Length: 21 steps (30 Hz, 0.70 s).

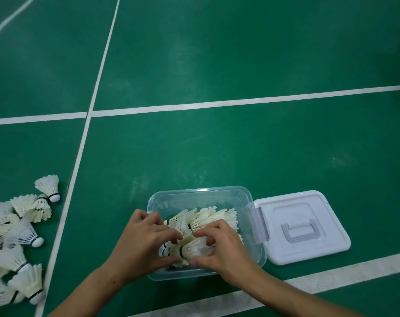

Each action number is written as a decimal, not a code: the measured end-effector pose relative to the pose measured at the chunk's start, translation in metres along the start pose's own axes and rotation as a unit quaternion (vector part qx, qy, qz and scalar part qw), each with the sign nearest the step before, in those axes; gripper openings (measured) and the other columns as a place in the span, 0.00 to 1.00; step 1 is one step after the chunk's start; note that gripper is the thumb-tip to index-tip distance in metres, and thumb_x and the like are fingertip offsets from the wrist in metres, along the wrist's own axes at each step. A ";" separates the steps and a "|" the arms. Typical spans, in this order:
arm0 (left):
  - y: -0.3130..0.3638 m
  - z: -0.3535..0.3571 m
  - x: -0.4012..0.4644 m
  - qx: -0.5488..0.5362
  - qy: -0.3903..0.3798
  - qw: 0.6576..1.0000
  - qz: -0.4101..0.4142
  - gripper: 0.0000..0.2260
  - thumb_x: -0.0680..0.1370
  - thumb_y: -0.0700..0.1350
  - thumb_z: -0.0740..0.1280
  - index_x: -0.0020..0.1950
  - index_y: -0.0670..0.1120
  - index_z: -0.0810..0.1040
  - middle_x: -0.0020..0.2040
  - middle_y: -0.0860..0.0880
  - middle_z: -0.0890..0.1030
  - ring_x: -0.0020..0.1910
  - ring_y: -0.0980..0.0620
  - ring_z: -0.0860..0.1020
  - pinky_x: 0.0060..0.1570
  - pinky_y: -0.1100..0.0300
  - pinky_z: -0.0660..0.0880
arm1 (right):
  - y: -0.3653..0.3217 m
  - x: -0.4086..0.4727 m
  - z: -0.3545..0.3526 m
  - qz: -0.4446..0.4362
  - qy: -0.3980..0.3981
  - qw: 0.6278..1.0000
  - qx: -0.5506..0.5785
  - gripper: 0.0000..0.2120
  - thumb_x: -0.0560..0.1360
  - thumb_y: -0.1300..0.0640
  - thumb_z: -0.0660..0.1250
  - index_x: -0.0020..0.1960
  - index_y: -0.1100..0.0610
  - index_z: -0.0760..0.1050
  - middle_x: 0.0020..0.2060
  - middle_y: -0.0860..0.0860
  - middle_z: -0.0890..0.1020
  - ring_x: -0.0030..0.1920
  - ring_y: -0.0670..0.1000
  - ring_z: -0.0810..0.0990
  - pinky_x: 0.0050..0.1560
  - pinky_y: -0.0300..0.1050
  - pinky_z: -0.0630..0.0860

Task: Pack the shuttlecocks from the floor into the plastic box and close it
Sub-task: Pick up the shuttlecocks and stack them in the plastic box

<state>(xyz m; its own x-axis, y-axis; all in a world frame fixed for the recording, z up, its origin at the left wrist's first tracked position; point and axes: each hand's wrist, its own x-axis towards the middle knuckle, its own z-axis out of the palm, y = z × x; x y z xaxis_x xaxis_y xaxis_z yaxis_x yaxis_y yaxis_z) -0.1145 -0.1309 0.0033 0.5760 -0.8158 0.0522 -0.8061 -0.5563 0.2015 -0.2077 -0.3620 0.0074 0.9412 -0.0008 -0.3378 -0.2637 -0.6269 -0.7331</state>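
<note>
Clear plastic box (258, 227), both hands' fingers (162, 227) grasping shuttlecock (194, 249), no legible writing

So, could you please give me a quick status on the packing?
Both hands, left and right, grip on one shuttlecock in the box. Pile remains on floor, left. Lid off, right of box.

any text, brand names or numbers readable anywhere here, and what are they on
None can be read.
Lid: plain pale plastic with a moulded handle, no lettering visible.
Plastic box: clear walls, no label visible.
Shuttlecocks on the floor: dark bands round the cork bases, any print on them too small and blurred to read.
Floor: white court lines only, no words or numbers.
</note>
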 end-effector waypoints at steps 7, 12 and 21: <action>0.007 0.001 0.005 0.011 -0.024 0.999 -0.037 0.21 0.69 0.73 0.68 0.53 0.62 0.83 0.43 0.65 0.85 0.41 0.54 0.75 0.45 0.51 0.70 | 0.006 0.005 -0.005 0.037 -0.002 0.998 0.057 0.27 0.70 0.58 0.83 0.66 0.49 0.78 0.56 0.45 0.80 0.49 0.46 0.86 0.52 0.44 0.86; 0.012 0.002 0.009 0.030 -0.038 0.998 -0.041 0.21 0.68 0.73 0.68 0.51 0.61 0.81 0.42 0.63 0.84 0.41 0.54 0.76 0.45 0.51 0.69 | 0.005 0.009 0.001 0.035 0.014 0.997 0.062 0.25 0.72 0.60 0.81 0.66 0.50 0.78 0.54 0.44 0.81 0.49 0.46 0.85 0.53 0.42 0.85; 0.008 -0.012 -0.006 -0.103 -0.012 0.991 -0.079 0.26 0.71 0.76 0.67 0.63 0.63 0.78 0.56 0.67 0.81 0.53 0.62 0.75 0.52 0.55 0.74 | -0.005 -0.004 -0.023 0.018 0.007 0.998 0.053 0.22 0.72 0.50 0.82 0.62 0.44 0.78 0.58 0.39 0.81 0.53 0.41 0.84 0.54 0.39 0.85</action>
<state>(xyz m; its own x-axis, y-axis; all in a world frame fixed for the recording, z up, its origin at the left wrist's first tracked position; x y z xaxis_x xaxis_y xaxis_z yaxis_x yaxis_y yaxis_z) -0.1227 -0.1281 0.0158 0.6877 -0.7257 -0.0198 -0.6598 -0.6361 0.4001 -0.2057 -0.3761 0.0262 0.9338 -0.0334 -0.3563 -0.3169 -0.5398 -0.7798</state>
